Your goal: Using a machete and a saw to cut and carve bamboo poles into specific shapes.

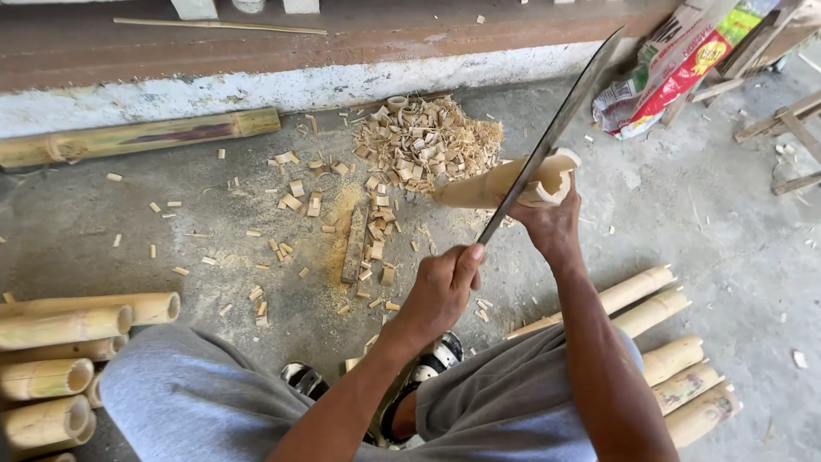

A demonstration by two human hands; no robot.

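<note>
My left hand (438,291) is closed around the handle of a long machete (556,128). Its blade slants up and to the right, and it crosses the open end of a short bamboo tube (479,186). My right hand (552,224) grips that tube from below, near its open end, and holds it tilted above the concrete floor. Whether the blade's edge is cut into the tube's rim or only rests on it, I cannot tell. I am sitting, with grey trousers and sandals (432,359) showing below my arms.
A heap of bamboo chips and sawdust (423,141) lies ahead, with a small wooden block (355,244) beside it. Cut bamboo sections are stacked at the left (64,329) and at the right (676,359). A long bamboo pole (137,137) lies along a raised step. A printed sack (676,73) leans at the back right.
</note>
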